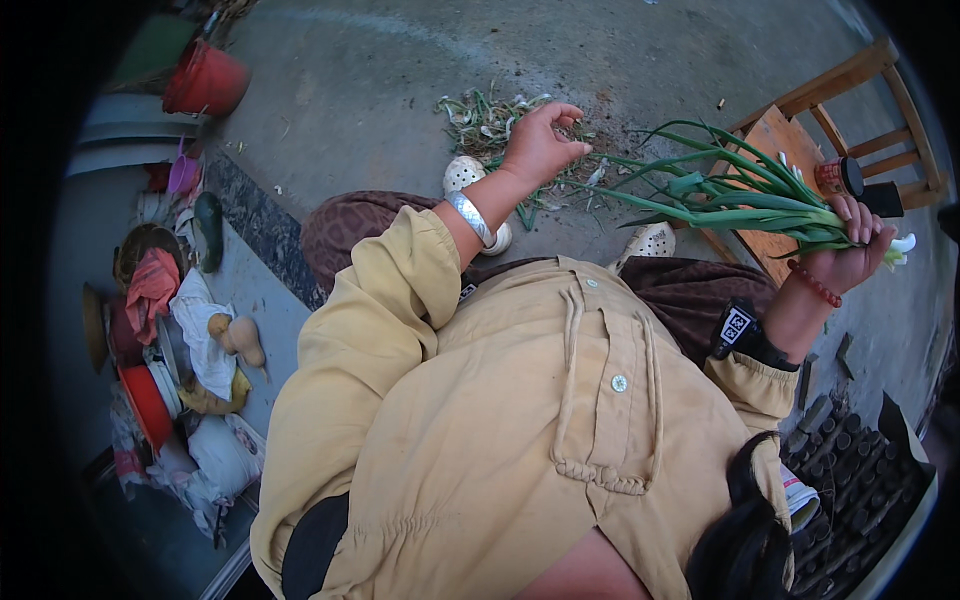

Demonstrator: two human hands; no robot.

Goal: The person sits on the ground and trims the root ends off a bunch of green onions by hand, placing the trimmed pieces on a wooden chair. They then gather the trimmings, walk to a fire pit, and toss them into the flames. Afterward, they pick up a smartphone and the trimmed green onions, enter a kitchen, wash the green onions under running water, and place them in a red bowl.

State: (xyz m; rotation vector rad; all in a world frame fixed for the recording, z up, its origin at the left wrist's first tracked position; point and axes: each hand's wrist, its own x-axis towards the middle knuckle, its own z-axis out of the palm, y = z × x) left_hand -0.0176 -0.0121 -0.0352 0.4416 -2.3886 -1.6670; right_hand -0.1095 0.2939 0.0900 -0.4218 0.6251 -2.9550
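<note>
My right hand point(847, 247), wearing a red bead bracelet, grips a bunch of green onions point(757, 202) near their white bases. The long green leaves spread leftward toward my left hand point(544, 139). That hand wears a silver bangle; its thumb and fingers are apart with nothing held between them. A leaf tip lies right by the thumb, and I cannot tell whether they touch. On the ground beyond and beneath my left hand is a pile of onion trimmings point(487, 124), with peeled skins and green scraps.
A wooden chair point(802, 150) at the right bears a black-lidded jar point(836, 176) and a flat black object point(881, 199). Lower right lies a stack of dark cylindrical pieces point(840, 480). Leftward are a red bucket point(206, 79), a butternut squash point(244, 341) and a red basin point(142, 409).
</note>
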